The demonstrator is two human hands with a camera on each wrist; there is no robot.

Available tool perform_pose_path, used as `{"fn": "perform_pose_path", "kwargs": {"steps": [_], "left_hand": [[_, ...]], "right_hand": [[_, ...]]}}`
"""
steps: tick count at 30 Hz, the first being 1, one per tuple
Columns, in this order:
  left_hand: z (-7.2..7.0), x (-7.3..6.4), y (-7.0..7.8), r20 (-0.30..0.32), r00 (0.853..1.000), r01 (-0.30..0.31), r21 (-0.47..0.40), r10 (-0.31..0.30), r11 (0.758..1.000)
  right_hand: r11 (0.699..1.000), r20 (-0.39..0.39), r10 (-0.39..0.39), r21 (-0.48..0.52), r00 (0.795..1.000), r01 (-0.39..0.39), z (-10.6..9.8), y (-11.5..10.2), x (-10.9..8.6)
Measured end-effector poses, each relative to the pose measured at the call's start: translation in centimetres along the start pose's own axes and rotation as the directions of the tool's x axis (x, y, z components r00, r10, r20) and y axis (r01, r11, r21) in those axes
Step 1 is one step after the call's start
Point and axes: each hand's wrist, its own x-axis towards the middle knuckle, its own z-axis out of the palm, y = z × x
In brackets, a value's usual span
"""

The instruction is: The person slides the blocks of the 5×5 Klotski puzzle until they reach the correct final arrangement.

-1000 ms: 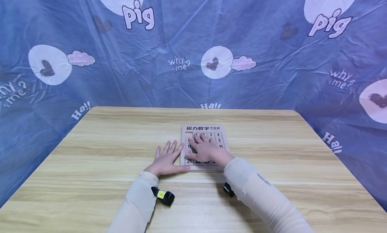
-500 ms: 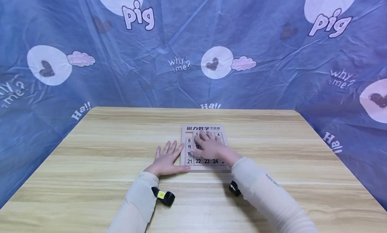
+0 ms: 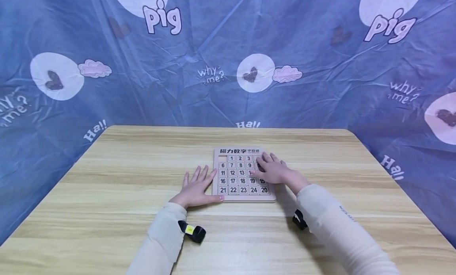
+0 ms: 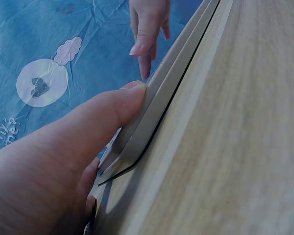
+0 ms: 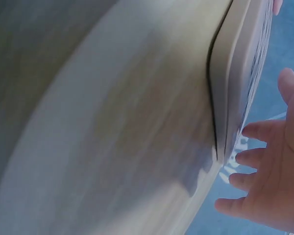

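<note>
A sliding number puzzle (image 3: pixel 238 177) lies flat on the table in the head view, its top-left slot free of a tile. My left hand (image 3: pixel 195 191) is spread at its left side, the thumb (image 4: pixel 130 98) resting on the near left corner of the frame. Over the right edge of the puzzle is my right hand (image 3: pixel 276 172), fingers extended and covering some tiles of the upper right. In the right wrist view its fingers (image 5: pixel 252 157) are slightly bent and hold nothing; whether a fingertip touches a tile I cannot tell.
The wood-grain table (image 3: pixel 124 188) stretches out on every side of the puzzle. Behind it hangs a blue printed cloth (image 3: pixel 185 100). A black wrist camera (image 3: pixel 196 233) is strapped to the left forearm, another camera (image 3: pixel 300 219) to the right.
My right hand has moved right, from over the middle of the puzzle to its right edge, uncovering the middle tiles. My left hand and the puzzle stay in place.
</note>
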Motion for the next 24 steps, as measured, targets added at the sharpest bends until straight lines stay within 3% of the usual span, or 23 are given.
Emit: {"fn": "perform_pose_path", "kwargs": {"steps": [7,24], "left_hand": [[0.0,-0.1,0.1,0.002,1.0,0.006,0.003,-0.006,1.0],[0.1,0.0,0.0,-0.002,1.0,0.005,0.004,-0.005,1.0]], "right_hand": [[1.0,-0.013,0.005,0.008,1.0,-0.005,0.0,0.3,-0.1],[1.0,-0.006,-0.016,0.002,1.0,0.016,0.5,-1.8,1.1]]}}
